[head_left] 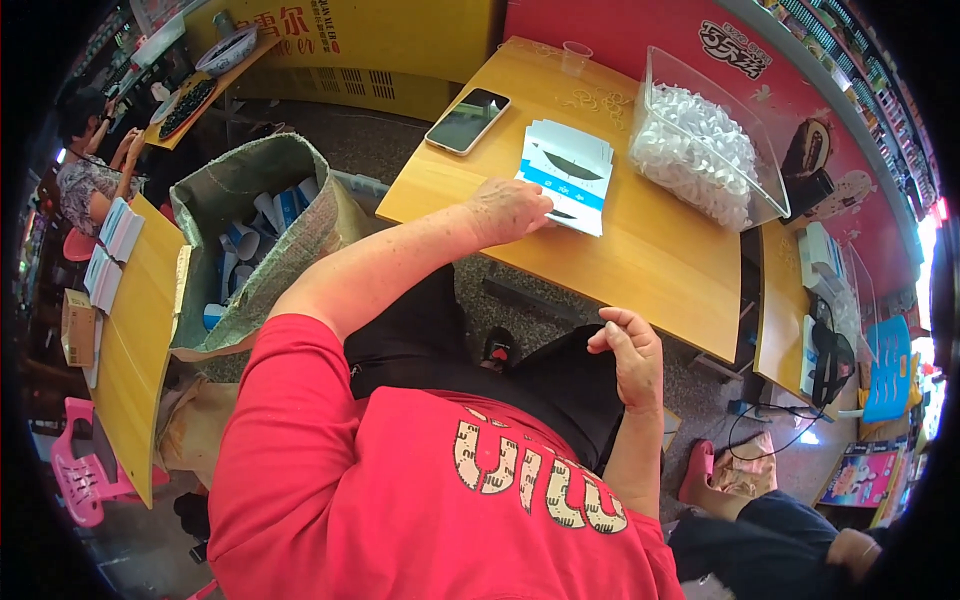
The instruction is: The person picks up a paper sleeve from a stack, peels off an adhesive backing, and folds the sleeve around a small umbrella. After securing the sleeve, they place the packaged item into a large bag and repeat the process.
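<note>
My left hand [507,211] reaches across to the table, its fingers curled in a pinch at the near left edge of a stack of printed cards [575,165]. The cards are white with a blue band and dark leaf-like shapes, and their edges are slightly fanned. How many cards the fingers hold is hidden. My right hand [632,360] hovers just off the table's front edge, above my lap. Its fingers are loosely bent and apart, with nothing visible in them. A phone [468,121] with a dark screen lies left of the cards.
On the yellow table [660,290], a clear plastic bin [770,195] of white curled pieces stands right of the cards, near loose clear rings [600,100] and a small clear cup [575,58]. A woven sack [335,200] holding blue-and-white rolled pieces stands at left. Another person's leg [770,550] is at lower right.
</note>
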Motion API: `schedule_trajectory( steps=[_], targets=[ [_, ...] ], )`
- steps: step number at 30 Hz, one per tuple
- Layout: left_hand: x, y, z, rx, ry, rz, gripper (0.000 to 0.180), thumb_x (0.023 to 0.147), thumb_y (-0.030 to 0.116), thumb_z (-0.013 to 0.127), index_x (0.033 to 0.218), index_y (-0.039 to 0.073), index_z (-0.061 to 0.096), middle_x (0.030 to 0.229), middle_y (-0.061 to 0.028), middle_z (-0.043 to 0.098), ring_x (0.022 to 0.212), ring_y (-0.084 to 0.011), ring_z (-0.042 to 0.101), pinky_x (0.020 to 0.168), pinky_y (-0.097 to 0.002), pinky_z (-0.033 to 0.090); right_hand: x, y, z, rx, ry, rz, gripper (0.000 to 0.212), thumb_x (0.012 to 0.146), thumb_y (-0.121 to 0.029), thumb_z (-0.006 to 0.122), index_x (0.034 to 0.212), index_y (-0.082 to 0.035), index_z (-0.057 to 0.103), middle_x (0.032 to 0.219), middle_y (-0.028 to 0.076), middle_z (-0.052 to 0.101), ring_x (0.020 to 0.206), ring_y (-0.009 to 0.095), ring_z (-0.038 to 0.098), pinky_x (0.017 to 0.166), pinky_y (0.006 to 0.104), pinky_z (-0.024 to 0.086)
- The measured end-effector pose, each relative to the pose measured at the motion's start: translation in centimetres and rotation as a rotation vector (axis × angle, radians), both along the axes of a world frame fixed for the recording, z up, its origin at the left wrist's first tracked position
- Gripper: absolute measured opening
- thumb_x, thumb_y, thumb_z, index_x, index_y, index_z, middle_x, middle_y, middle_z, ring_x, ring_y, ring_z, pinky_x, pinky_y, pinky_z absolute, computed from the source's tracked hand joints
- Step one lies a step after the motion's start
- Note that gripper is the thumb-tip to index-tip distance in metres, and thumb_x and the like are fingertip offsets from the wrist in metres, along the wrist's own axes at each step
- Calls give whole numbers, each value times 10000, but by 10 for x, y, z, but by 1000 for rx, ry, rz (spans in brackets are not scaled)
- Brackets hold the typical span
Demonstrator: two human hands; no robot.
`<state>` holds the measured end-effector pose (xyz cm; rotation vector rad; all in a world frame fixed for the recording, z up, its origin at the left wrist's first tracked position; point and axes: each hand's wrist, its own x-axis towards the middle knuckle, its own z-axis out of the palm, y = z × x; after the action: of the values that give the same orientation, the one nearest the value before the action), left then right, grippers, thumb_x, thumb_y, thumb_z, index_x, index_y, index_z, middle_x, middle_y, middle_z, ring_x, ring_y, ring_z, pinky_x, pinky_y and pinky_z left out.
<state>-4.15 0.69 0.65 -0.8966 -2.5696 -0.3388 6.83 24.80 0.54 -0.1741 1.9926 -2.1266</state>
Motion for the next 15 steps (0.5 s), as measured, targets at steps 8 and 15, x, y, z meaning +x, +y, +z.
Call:
schedule_trajectory(
  steps=[8,15],
  targets=[
    [31,2,69,962,-6,144,172,838,231,498,835,74,569,602,-75,539,506,-159,529,444,-275,435,13,-3,17,-48,113,2,179,819,-27,452,976,25,523,720,57,575,664,100,537,653,220,440],
    [89,32,3,1543,-1198,42,253,867,240,432,933,13,520,807,-70,557,640,-126,549,382,-237,468,14,-32,22,159,371,43,177,792,-26,513,963,0,547,844,67,573,756,119,546,693,225,434]
  ],
)
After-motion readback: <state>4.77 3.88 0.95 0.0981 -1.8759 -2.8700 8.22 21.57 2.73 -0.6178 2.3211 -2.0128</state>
